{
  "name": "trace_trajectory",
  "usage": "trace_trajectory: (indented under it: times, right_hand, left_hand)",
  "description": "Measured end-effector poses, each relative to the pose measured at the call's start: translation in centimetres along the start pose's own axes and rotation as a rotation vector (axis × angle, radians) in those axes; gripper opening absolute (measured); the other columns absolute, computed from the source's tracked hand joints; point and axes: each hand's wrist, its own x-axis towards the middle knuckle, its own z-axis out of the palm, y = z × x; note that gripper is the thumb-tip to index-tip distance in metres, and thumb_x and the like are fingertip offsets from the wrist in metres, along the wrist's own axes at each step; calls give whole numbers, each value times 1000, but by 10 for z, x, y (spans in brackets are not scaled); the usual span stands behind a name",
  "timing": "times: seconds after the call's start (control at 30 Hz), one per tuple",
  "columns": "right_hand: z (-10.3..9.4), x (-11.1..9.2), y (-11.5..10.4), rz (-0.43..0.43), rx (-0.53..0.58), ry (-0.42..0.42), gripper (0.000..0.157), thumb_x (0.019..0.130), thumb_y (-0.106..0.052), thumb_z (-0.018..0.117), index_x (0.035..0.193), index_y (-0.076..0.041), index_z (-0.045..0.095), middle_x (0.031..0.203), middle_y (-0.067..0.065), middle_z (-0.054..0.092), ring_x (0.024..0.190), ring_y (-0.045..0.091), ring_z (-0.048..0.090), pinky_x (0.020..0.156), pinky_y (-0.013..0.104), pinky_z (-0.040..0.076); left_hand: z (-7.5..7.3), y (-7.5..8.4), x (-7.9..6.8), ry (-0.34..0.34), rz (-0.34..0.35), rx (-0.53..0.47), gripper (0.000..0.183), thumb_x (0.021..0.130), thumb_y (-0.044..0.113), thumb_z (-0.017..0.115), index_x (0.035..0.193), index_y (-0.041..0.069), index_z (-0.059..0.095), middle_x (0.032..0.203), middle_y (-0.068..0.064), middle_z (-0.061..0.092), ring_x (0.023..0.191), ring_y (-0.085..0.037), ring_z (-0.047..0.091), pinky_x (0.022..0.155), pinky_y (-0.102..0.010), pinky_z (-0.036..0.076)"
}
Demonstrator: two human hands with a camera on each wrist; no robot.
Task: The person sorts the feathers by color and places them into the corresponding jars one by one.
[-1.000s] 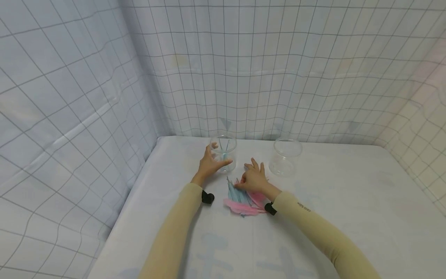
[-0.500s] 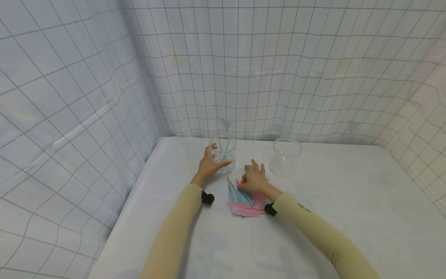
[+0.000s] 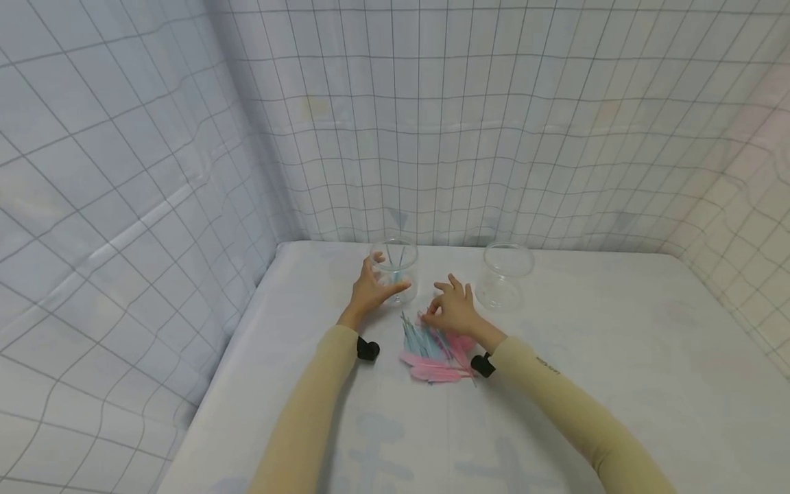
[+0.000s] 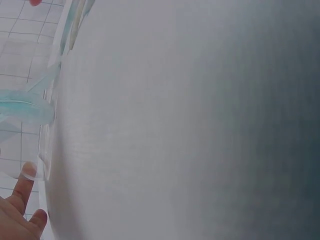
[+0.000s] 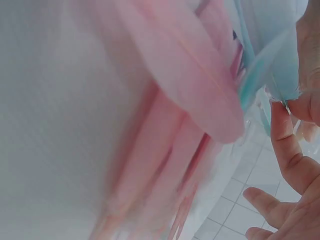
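Note:
My left hand reaches around the side of a clear round jar, thumb in front and fingers behind. Light blue feathers stand inside that jar. Just right of it, my right hand is over the far end of a feather pile. Its thumb and index finger pinch the quill of a light blue feather, while the other fingers are spread. Blue feathers lie in the pile beside pink feathers, which show large in the right wrist view, partly overlapped by my hand in the head view.
A second clear jar stands to the right, beyond my right hand. A white cloth covers the table. Gridded white curtains hang behind the table and along both sides.
My right hand has risen a little away from the pile, thumb and index finger still together. Some pink feathers at the near side have shifted. The left hand stays at the jar.

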Motion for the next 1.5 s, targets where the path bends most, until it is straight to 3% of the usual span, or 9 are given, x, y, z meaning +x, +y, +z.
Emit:
trace_trajectory:
  times: [0.4, 0.7, 1.03, 1.5]
  right_hand:
    - [-11, 6, 7, -41, 109, 169, 20, 87, -30, 69, 74, -13, 70, 141, 20, 41, 138, 43, 13, 103, 67, 5]
    - [-38, 26, -4, -183, 240, 406, 19, 91, -20, 65, 81, -3, 65, 134, 28, 44, 132, 50, 21, 103, 65, 14]
    - [-70, 51, -26, -159, 400, 532, 19, 93, -19, 64, 86, -2, 64, 139, 21, 42, 137, 42, 14, 107, 58, 12]
    - [-70, 74, -46, -174, 541, 741, 19, 93, -21, 64, 89, -2, 63, 137, 20, 45, 136, 35, 19, 108, 51, 13]
  left_hand:
    - [1, -2, 3, 10, -2, 2, 90, 71, 54, 78, 138, 24, 25, 146, 6, 34, 128, -28, 41, 94, -52, 40]
    - [-1, -4, 4, 2, 2, 7, 91, 72, 54, 77, 139, 23, 25, 147, 5, 33, 128, -29, 41, 95, -50, 40]
    - [0, -2, 2, 2, 5, 10, 89, 73, 54, 77, 139, 24, 25, 145, 5, 34, 127, -29, 41, 94, -52, 40]
    - [1, -5, 2, 26, 26, 16, 88, 73, 51, 78, 138, 21, 27, 142, 3, 38, 125, -30, 44, 94, -54, 39]
